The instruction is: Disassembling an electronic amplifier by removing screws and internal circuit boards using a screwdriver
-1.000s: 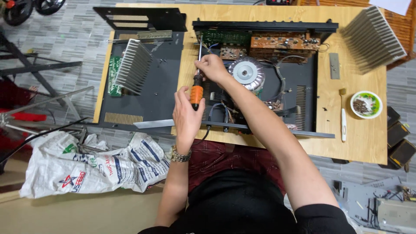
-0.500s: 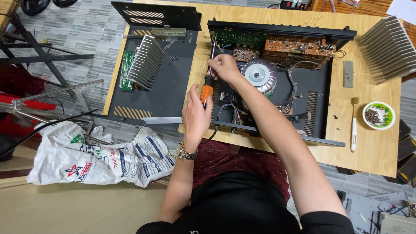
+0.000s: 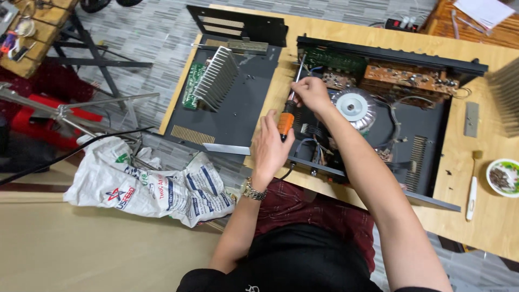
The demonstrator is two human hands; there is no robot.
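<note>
While inside the amplifier chassis [image 3: 432,135], both hands [image 3: 270,146] on the screwdriver [image 3: 286,120].

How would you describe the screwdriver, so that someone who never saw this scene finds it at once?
Find the open black amplifier case on the wooden table. At its left edge, both hands meet on the screwdriver: the left hand around the handle, the right hand on the shaft. Its orange and black handle is the only bright orange thing there.

left hand [image 3: 268,147] curled, right hand [image 3: 310,93] pinching, arms extended
</note>
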